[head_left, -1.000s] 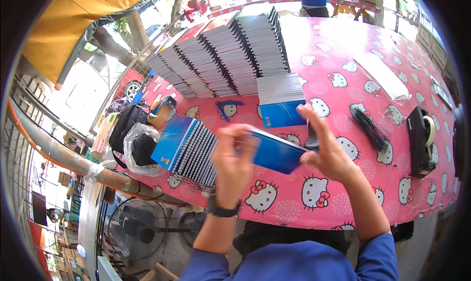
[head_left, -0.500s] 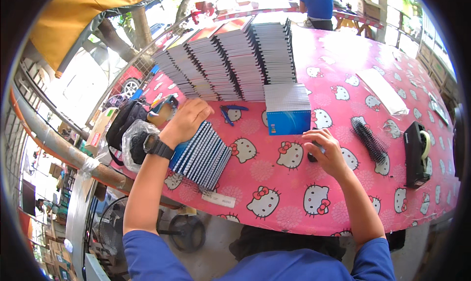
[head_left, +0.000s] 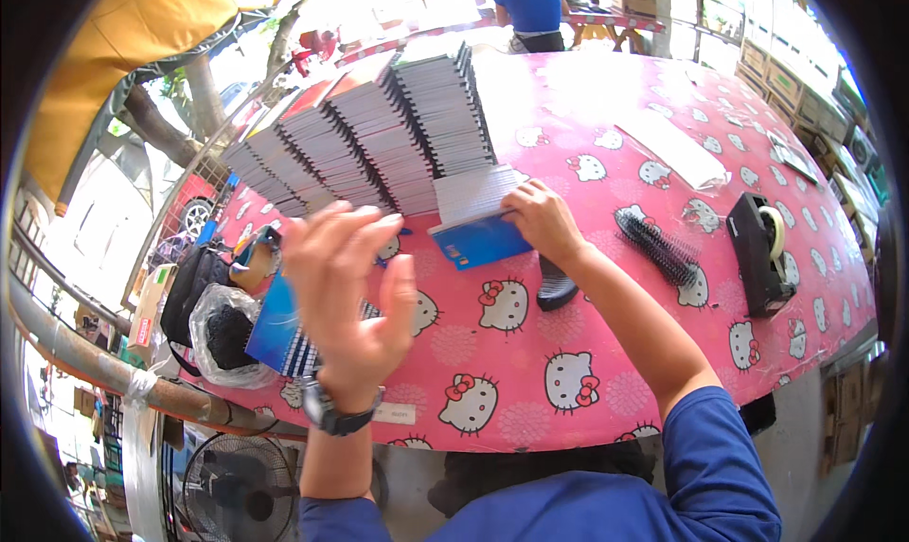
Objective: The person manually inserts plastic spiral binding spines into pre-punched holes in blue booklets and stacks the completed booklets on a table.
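Note:
My right hand (head_left: 547, 222) pinches the right edge of a blue-covered notebook (head_left: 485, 241) at the near side of a low pile of white-paged notebooks (head_left: 476, 194). The cover sits slightly tilted. My left hand (head_left: 346, 291), with a watch on its wrist, is raised over the table, fingers apart and holding nothing. Behind it, partly hidden, lies a fanned row of blue spiral notebooks (head_left: 275, 326). Under my right forearm stands a dark ridged object (head_left: 556, 286) whose kind I cannot make out.
Tall stacks of spiral-bound books (head_left: 379, 144) stand at the back left. On the right lie a black hairbrush (head_left: 655, 246), a black tape dispenser (head_left: 757, 258) and a white strip in clear plastic (head_left: 674, 150). A black bag (head_left: 189, 291) is at the left edge. Beyond sits a person (head_left: 530, 7).
My left hand has lifted off the row of blue spiral notebooks and moved right. My right hand has reached forward and taken the blue-covered notebook's edge. The whole view has shifted.

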Available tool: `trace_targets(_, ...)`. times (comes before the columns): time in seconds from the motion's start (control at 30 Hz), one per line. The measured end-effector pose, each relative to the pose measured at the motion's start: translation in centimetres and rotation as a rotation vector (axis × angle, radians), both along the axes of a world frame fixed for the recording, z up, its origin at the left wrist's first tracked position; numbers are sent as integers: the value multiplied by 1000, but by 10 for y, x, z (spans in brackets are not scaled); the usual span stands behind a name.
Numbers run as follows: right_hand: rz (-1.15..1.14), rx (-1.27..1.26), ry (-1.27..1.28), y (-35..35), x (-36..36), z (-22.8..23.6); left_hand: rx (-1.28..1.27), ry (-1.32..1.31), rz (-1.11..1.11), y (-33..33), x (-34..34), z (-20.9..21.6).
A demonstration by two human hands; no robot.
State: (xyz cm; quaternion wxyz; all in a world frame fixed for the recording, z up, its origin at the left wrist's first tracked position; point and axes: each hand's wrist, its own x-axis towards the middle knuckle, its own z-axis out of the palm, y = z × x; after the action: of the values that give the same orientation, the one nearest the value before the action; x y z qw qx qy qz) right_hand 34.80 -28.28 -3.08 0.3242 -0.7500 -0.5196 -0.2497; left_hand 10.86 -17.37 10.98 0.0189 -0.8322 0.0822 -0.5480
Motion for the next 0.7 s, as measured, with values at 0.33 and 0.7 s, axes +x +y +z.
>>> trace_targets(0.33,382,3,324,-55,-57,-5,-176,488,21,-19,55,-157)
trace_targets(0.7,-580,-281,228,-147,31,-45,-84,346,-165,-9,61,-159)
